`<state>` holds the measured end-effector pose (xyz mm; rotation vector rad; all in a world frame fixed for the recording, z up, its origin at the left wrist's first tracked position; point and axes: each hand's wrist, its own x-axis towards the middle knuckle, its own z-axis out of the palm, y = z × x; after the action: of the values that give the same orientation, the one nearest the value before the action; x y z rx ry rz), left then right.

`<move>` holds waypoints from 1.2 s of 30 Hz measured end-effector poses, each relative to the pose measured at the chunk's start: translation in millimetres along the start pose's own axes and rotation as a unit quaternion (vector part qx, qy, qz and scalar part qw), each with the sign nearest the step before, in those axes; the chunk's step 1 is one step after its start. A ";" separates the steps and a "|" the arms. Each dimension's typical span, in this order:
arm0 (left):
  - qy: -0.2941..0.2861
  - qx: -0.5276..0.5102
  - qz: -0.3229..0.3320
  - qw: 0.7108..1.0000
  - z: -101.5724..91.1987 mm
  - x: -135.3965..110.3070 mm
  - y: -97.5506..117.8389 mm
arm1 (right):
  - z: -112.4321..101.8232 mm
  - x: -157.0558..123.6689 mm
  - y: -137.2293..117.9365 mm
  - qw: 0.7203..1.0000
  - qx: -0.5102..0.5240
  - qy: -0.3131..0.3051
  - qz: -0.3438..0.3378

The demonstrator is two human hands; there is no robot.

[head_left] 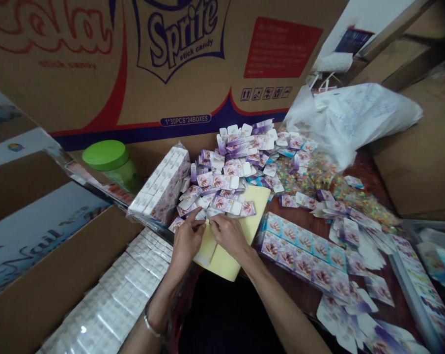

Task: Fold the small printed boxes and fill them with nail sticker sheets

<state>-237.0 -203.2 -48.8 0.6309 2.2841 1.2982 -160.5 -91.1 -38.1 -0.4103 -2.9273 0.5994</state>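
My left hand and my right hand meet over a pale yellow sheet lying on the table. Both hands pinch with closed fingers at a small white piece between them, too small to name. Just beyond the fingers lies a heap of small purple-and-white packets. A metal bangle circles my left wrist.
A large Sprite stick candy carton stands behind the heap. A green-lidded jar and a wrapped stack of boxes sit at left. Flat rows of packets lie at right, a white plastic bag beyond. An open carton of white boxes is lower left.
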 end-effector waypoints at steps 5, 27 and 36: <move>-0.006 -0.024 -0.008 1.000 -0.3 -1.2 2.6 | -0.8 0.7 -2.1 0.999 0.047 0.013 0.013; -0.002 0.065 0.033 0.997 3.0 -0.7 -0.3 | 25.6 3.5 7.9 0.906 0.350 0.142 0.191; 0.019 0.138 0.049 0.989 3.0 -2.3 3.4 | 11.1 -16.0 16.7 0.762 0.582 0.173 0.225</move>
<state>-232.8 -201.0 -46.9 0.8275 2.5156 1.0504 -143.2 -85.0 -56.1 -0.8706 -1.5840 1.9213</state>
